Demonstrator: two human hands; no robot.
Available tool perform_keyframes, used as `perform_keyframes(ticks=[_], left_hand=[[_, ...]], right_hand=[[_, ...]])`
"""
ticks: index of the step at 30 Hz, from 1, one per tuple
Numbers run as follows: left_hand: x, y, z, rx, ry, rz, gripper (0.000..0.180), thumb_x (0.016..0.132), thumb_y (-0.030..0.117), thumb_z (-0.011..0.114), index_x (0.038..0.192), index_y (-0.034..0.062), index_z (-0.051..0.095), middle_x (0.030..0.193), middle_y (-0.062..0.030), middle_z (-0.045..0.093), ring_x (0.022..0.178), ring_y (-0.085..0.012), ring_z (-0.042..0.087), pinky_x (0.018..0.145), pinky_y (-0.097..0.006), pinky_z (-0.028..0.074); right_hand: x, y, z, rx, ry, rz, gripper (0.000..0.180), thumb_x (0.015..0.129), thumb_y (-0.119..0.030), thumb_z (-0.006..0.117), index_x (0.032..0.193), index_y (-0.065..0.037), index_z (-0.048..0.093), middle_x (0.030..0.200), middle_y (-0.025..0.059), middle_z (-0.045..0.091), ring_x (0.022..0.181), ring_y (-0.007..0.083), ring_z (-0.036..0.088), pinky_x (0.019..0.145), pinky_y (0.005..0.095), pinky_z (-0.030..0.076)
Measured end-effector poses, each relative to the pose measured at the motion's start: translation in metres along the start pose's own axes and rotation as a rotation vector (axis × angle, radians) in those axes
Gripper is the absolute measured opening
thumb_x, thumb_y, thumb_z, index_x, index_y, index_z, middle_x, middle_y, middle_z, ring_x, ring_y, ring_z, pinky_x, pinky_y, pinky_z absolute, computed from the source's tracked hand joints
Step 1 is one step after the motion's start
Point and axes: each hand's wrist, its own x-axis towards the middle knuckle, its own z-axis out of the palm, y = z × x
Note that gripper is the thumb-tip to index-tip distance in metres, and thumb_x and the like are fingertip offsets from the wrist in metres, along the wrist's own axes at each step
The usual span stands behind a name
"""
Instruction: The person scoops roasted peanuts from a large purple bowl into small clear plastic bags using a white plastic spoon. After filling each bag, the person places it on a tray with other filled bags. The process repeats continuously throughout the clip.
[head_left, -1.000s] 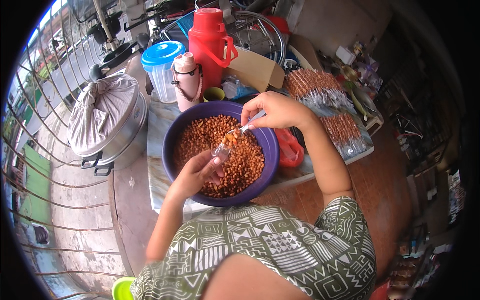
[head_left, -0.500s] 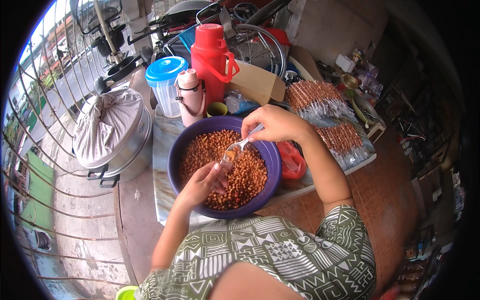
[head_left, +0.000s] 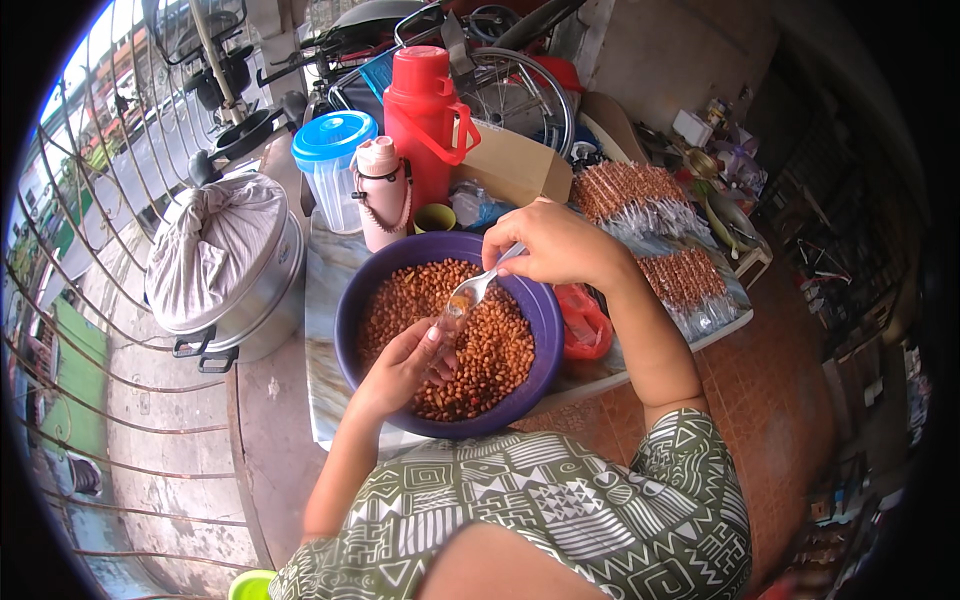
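Observation:
A purple basin (head_left: 549, 335) full of reddish-brown peanuts (head_left: 412, 295) stands at the table's near edge. Over it, my left hand (head_left: 400, 368) pinches a narrow clear plastic sleeve (head_left: 452, 321) between thumb and fingers. My right hand (head_left: 555, 247) grips a whitish plastic spoon (head_left: 476, 288) by its handle, from the far right side of the basin. The bowl of the spoon tilts down at the sleeve's mouth, with a few peanuts in it. Whether the spoon's tip is inside the sleeve is hard to tell.
Filled, packed strips (head_left: 625, 190) lie in piles at the right, beside a red plastic bag (head_left: 582, 322). Behind the basin stand a pink bottle (head_left: 382, 205), a red flask (head_left: 418, 130) and a blue-lidded container (head_left: 335, 150). A cloth-covered pot (head_left: 225, 265) is at the left.
The spoon has shifted slightly and its bowl now sits closer over the sleeve's mouth. My right hand has turned a little; my left hand stays nearly in place.

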Motion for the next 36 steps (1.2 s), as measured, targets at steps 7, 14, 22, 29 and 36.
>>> perform_keyframes(ticks=[7,14,22,29,36], left_hand=[[-0.001,-0.002,0.0,0.018,0.041,0.002,0.042,0.107,0.036,0.043,0.131,0.0043,0.055,0.089,-0.0032,0.061,0.076,-0.0107,0.059,0.071,-0.026,0.051],[0.003,-0.004,0.001,-0.02,0.011,-0.019,0.048,0.107,0.04,0.041,0.133,0.0022,0.054,0.09,-0.0029,0.061,0.076,-0.0113,0.059,0.07,-0.026,0.05],[-0.004,0.01,0.008,0.018,0.013,0.038,0.052,0.106,0.046,0.038,0.136,0.005,0.054,0.092,-0.0011,0.058,0.077,-0.0098,0.054,0.072,-0.024,0.047],[-0.038,0.011,0.001,-0.006,0.218,0.202,0.045,0.107,0.036,0.043,0.137,0.0042,0.053,0.089,0.0009,0.058,0.078,-0.0075,0.054,0.069,-0.019,0.043],[-0.094,0.019,-0.028,0.027,0.412,0.561,0.043,0.104,0.032,0.053,0.129,-0.0019,0.059,0.082,-0.0019,0.059,0.074,-0.0097,0.057,0.07,-0.023,0.046]], right_hand=[[-0.001,0.001,0.001,-0.011,-0.006,0.024,0.014,0.074,-0.014,0.076,0.088,-0.012,0.074,0.087,0.0123,0.073,0.088,0.0288,0.071,0.081,0.0408,0.052],[0.004,-0.001,0.0,0.063,-0.008,-0.052,0.012,0.075,-0.011,0.075,0.087,-0.011,0.073,0.086,0.0103,0.073,0.086,0.0277,0.07,0.08,0.0403,0.051],[-0.006,-0.019,-0.004,-0.116,0.129,-0.158,0.009,0.079,-0.013,0.072,0.088,-0.013,0.072,0.084,0.0031,0.071,0.088,0.022,0.067,0.091,0.0403,0.041],[-0.013,0.006,0.019,-0.182,0.162,0.02,0.01,0.078,-0.013,0.073,0.087,-0.012,0.074,0.08,0.0061,0.07,0.083,0.0242,0.067,0.09,0.0378,0.04],[-0.022,0.044,0.136,-0.123,-0.236,0.198,0.011,0.074,-0.007,0.071,0.082,-0.014,0.073,0.081,0.006,0.072,0.085,0.0252,0.07,0.087,0.044,0.043]])
